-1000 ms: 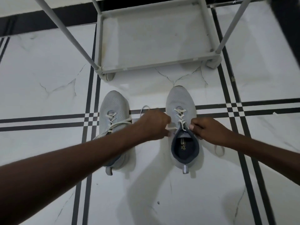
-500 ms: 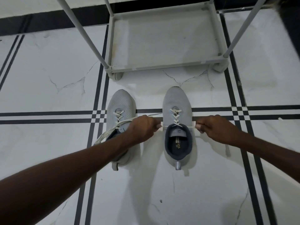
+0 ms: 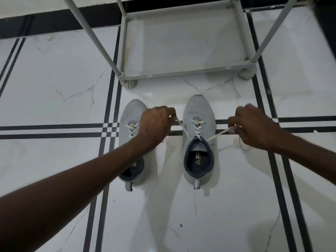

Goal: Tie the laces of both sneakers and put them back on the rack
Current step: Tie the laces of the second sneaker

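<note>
Two grey sneakers stand side by side on the tiled floor, toes pointing at the rack. The right sneaker (image 3: 198, 110) has white laces drawn out to both sides from its top eyelets. My left hand (image 3: 156, 124) pinches the left lace end, hovering over the left sneaker (image 3: 131, 110) and hiding part of it. My right hand (image 3: 252, 126) pinches the right lace end; the rest of that lace trails on the floor below my hand. The left sneaker's laces lie loose under my left forearm.
A pale grey metal shoe rack (image 3: 181, 73) stands just beyond the sneakers, its bottom shelf bare, its slanted posts rising left and right. The floor is white marble tile with black stripe lines. A dark wall base runs along the back.
Both hands have lifted and moved forward and apart, pulling the right sneaker's lace ends into a taut V shape. The camera has shifted slightly.
</note>
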### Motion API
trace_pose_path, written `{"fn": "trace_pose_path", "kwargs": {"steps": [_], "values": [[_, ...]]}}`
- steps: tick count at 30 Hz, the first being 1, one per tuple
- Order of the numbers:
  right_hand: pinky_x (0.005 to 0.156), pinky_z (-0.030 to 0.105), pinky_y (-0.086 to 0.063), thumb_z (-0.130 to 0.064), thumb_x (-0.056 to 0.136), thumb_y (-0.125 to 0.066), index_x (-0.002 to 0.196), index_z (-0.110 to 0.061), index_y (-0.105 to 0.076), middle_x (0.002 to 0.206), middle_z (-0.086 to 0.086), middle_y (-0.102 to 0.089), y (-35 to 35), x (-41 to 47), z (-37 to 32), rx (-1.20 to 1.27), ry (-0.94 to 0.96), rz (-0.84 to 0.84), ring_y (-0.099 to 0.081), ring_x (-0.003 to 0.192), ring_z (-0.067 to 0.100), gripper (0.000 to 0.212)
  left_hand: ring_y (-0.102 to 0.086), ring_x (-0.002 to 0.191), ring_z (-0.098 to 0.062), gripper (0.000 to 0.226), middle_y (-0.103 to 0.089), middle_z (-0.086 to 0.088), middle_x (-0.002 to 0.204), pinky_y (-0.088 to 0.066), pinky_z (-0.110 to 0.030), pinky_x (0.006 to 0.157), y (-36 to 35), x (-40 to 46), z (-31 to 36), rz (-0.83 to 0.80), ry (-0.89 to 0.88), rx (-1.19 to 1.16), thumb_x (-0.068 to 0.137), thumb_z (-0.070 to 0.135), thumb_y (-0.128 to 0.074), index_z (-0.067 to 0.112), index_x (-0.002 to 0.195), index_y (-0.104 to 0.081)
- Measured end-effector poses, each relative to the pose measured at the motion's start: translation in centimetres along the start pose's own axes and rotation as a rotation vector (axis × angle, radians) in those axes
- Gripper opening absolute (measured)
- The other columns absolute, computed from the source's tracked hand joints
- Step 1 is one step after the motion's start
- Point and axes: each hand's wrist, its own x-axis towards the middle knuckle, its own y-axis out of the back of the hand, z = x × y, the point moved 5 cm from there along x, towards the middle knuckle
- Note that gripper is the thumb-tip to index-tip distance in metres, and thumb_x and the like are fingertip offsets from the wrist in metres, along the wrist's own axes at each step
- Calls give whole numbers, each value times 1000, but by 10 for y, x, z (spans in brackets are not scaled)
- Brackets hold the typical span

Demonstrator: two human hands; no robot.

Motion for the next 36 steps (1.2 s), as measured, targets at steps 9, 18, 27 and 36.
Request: {"fn": "trace_pose_path", "kwargs": {"steps": [9,18,27,36], "values": [[64,30,-51,-30,87,-69,89,-23,-74,74,-5,-75,59,23,-28,100,-16,176,-69,67,19,9,-70,69,-23,16,-74,-23,87,-61,-36,70,-18,19,60,-318,621,-1338,87,-2,-66,0,103,-64],[73,24,-58,-11,83,-71,89,-19,-77,78,-6,-76,35,51,-24,601,-151,253,-72,72,5,12,-64,76,-14,22,-74,-19,106,-53,-22,68,-24,6,67,-756,502,-1332,97,14,-58,3,106,-74],[55,36,-54,-16,92,-61,109,-22,-62,74,15,-72,-4,44,-36,1004,-424,127,-67,59,25,17,-63,61,-14,26,-70,-11,80,-52,-23,60,-10,16,39,-565,506,-1376,95,13,-63,-4,115,-64],[61,26,-56,-14,83,-65,100,-26,-71,101,-3,-74,-11,45,-43,461,-193,-448,-72,72,16,21,-69,78,-16,24,-74,-1,88,-54,-28,70,10,24,39,-217,-138,-510,79,0,-68,10,101,-70]]}}
